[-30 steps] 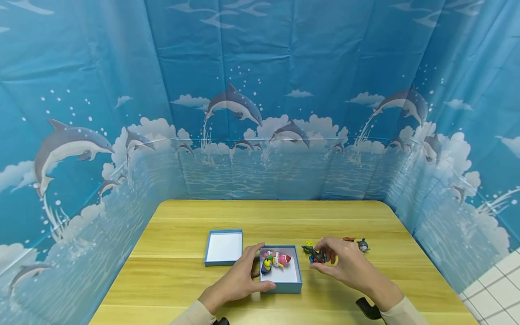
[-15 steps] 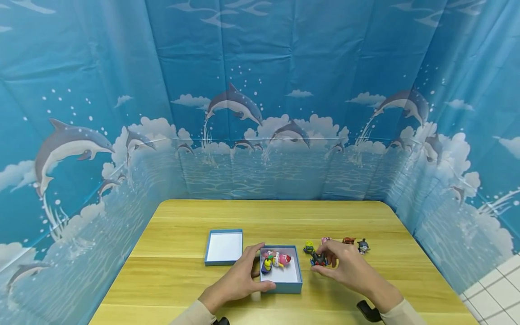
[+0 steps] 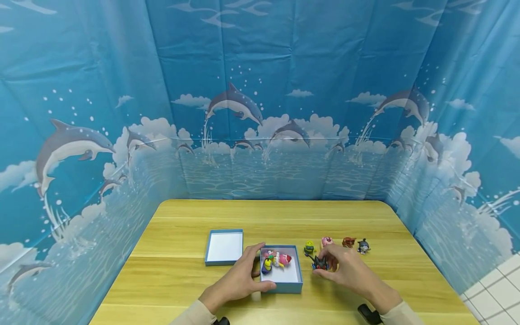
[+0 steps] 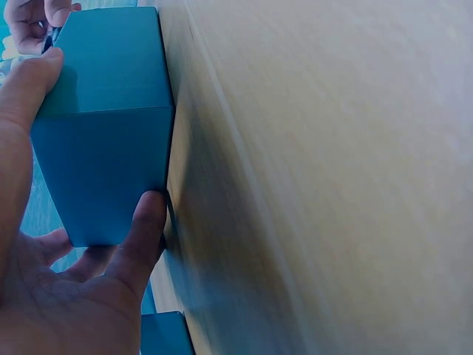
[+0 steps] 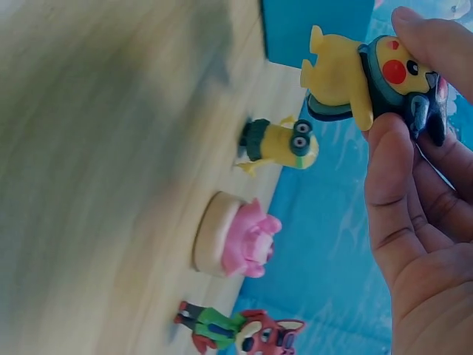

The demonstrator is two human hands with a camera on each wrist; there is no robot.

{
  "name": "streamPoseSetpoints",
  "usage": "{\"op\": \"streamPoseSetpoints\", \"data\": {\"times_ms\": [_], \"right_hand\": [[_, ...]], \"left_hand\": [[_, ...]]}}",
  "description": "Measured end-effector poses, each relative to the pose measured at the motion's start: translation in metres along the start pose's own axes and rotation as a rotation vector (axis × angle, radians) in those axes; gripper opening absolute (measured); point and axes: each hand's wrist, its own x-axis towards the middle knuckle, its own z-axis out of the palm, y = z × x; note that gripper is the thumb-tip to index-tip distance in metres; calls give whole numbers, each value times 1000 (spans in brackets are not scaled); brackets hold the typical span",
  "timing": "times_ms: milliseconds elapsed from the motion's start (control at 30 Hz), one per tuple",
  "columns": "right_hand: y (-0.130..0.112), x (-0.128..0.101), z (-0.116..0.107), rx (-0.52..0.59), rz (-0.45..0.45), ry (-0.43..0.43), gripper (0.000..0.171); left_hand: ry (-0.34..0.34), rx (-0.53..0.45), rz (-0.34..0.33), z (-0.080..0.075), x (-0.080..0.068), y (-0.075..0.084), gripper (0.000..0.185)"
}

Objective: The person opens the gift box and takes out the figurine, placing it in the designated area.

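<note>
We look down on a table (image 3: 195,212) of yellowish wood grain, whose two far corners are rounded. Behind its far edge and along both its sides hangs a blue curtain (image 3: 256,171), printed with leaping dolphins, white clouds and rippling water. Beyond the right edge we see white floor tiles (image 3: 493,289).

Toward the near edge, around the middle, stands an open blue box (image 3: 281,287) with several small colourful figures (image 3: 276,262) lying inside. The left hand (image 3: 243,275) grips this box, thumb at its near side and fingers at its left side. Nearer to the left edge lies a shallow blue lid (image 3: 225,247), its white inside turned up.

The right hand (image 3: 345,266) pinches a yellow toy in a dark hood (image 5: 336,81) between thumb and fingers; it is just right of the box, lifted from the wood. Farther toward the right edge, in a loose row, stand a minion (image 3: 309,247), a pink figure (image 3: 327,242), a fox (image 3: 348,242) and a grey figure (image 3: 363,246).
</note>
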Motion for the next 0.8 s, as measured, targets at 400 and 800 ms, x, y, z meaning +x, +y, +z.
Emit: {"op": "streamPoseSetpoints", "data": {"times_ms": [400,800], "right_hand": [[5,-4,7,59,196,-176,35],[11,-6,18,124,309,-258,36]], "left_hand": [[5,6,4,1,-1,0,118],[13,38,19,-1,0,2,120]]}}
